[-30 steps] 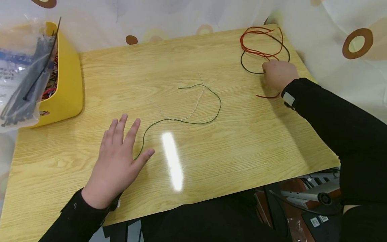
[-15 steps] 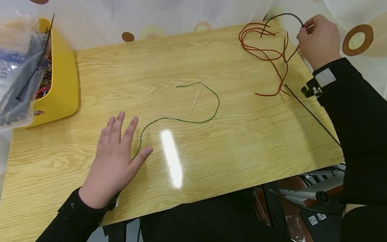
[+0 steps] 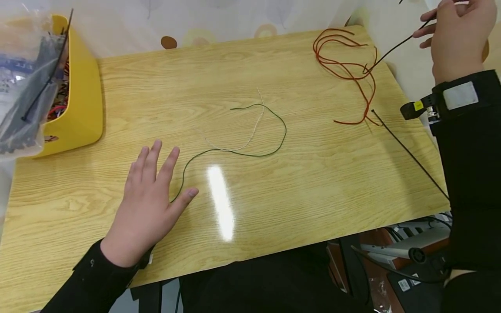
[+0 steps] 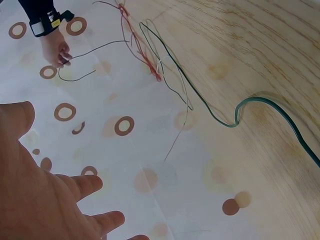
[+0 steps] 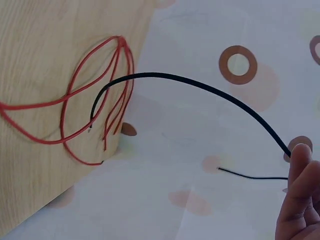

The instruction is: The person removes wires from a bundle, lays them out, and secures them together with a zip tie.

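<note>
1. Our right hand [image 3: 458, 39] is raised at about 2 o'clock, off the far right corner of the surface [image 3: 313, 182], its fingers [image 5: 300, 190] curled and pinching a thin black wire [image 5: 200, 87].
2. That black wire hangs in the air from the pinch, arching down toward the surface edge, where its free end dips among the loops of the red wires [image 3: 344, 65] lying at 1 o'clock.
3. Our left hand [image 3: 150, 204] lies flat on the surface at 8 o'clock, fingers straight and spread, gripping nothing.
4. A green wire [image 3: 250, 154] curves across the middle of the surface; its near end runs in just beside our left thumb.
5. A pale wire [image 3: 250, 134] crosses the green one near the centre.
6. A black cable tie [image 3: 407, 152] lies slanted at 3 o'clock, near the right edge.
7. A yellow bin [image 3: 78, 104] stands at 10 o'clock, with a clear bag of black cable ties [image 3: 23, 87] propped in it.
</note>
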